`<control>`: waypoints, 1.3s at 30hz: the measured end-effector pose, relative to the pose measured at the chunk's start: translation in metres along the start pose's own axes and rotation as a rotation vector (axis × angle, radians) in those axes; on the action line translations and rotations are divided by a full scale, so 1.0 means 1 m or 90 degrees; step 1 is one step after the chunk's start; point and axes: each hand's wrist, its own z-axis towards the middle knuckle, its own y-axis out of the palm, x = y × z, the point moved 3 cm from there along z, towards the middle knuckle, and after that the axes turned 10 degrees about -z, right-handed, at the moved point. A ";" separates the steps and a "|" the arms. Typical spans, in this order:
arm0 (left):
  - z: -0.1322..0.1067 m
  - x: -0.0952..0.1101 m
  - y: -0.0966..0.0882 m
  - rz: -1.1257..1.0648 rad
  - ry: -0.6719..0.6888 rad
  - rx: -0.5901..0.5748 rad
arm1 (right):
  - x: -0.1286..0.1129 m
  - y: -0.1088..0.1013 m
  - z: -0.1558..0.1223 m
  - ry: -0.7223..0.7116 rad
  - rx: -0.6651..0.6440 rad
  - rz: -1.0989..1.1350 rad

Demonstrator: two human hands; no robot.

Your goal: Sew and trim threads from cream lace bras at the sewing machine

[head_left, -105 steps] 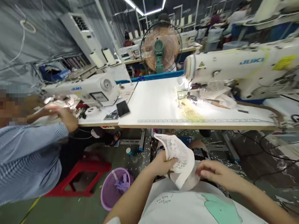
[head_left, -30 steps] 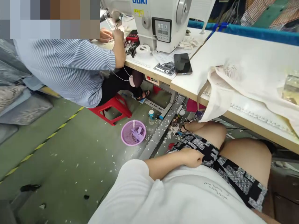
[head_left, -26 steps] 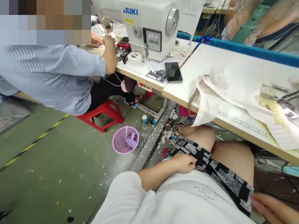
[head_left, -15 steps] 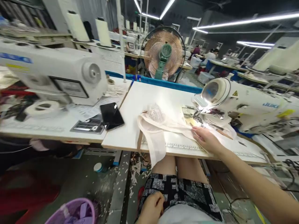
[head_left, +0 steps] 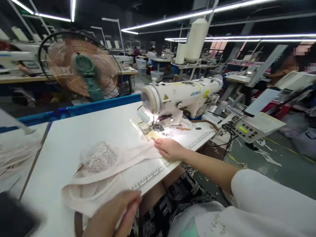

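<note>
A pale pink bra [head_left: 101,159] with a lace-patterned cup lies stretched across the white sewing table [head_left: 81,126]. My right hand [head_left: 170,149] pinches the end of its long band, just in front of the lit needle area of a white sewing machine [head_left: 177,97]. Closer to me, my left hand [head_left: 116,210] is over the table's front edge beside the bra's lower loop. It is blurred, with thumb and fingers apart and nothing seen between them. More pale fabric [head_left: 179,120] lies behind the presser foot.
A large fan [head_left: 85,67] stands beyond the blue cloth strip [head_left: 106,102] along the table's far edge. A dark phone [head_left: 16,217] lies at the lower left, blurred. On the right is a control box [head_left: 259,128] with cables. A ruler strip [head_left: 148,177] runs along the front edge.
The view has swung right towards the sewing machine. My left hand has risen from my lap to the table edge by the bra. My right hand still holds the band's end.
</note>
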 end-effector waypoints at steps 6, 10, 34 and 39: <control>0.115 -0.032 0.058 0.288 0.029 -0.178 | 0.001 -0.008 -0.002 0.012 -0.007 -0.013; 0.125 -0.061 0.093 0.350 0.063 -0.232 | 0.009 -0.009 -0.007 0.049 -0.016 0.016; 0.101 0.005 0.105 0.308 -0.050 -0.231 | 0.013 0.006 -0.096 0.048 0.213 0.092; 0.075 0.018 0.090 0.309 -0.045 -0.179 | 0.016 0.008 -0.098 0.031 0.208 0.092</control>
